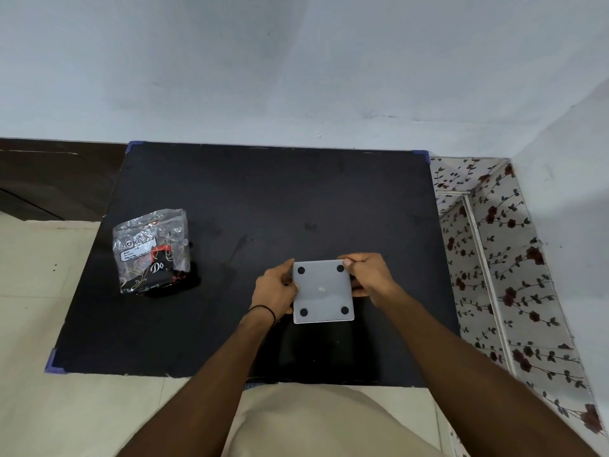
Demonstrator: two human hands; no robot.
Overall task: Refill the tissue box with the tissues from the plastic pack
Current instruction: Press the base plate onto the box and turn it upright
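Note:
A square white tissue box [323,290] is held upside down over the black table, its flat base with dark round feet at the corners facing up. My left hand [276,290] grips its left side and my right hand [370,275] grips its right side near the far corner. The plastic pack [152,250], clear and crinkled with black and red printed tissues inside, lies on the left part of the table, well away from both hands. The box's opening is hidden underneath.
The black table [263,199] has blue corner guards and stands against a pale wall. A floral-patterned cabinet [504,258] sits close on the right. Tiled floor lies to the left and in front.

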